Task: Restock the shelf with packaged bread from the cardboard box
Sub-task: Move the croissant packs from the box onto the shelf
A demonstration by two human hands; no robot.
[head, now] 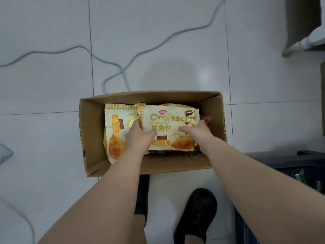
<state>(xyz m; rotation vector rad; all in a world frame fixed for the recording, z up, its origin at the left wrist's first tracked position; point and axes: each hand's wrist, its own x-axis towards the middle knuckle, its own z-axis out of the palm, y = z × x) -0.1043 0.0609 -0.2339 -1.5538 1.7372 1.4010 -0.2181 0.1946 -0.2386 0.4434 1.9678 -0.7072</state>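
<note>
An open cardboard box [91, 131] stands on the tiled floor below me. On top inside it lies a cream and yellow croissant bag [168, 118] printed "Croissant". My left hand [139, 138] grips that bag's left edge, thumb on its front. My right hand [197, 132] grips its right side, fingers curled over the print. A second croissant bag [116, 131] lies to the left in the box, partly under the first and under my left hand. More packets show dimly beneath. The shelf is out of sight.
A grey cable [121, 67] loops across the white tiles beyond the box. My black shoe [195, 213] stands just in front of the box. A dark crate [299, 166] sits at the right, and another cardboard piece [299, 23] lies at the top right.
</note>
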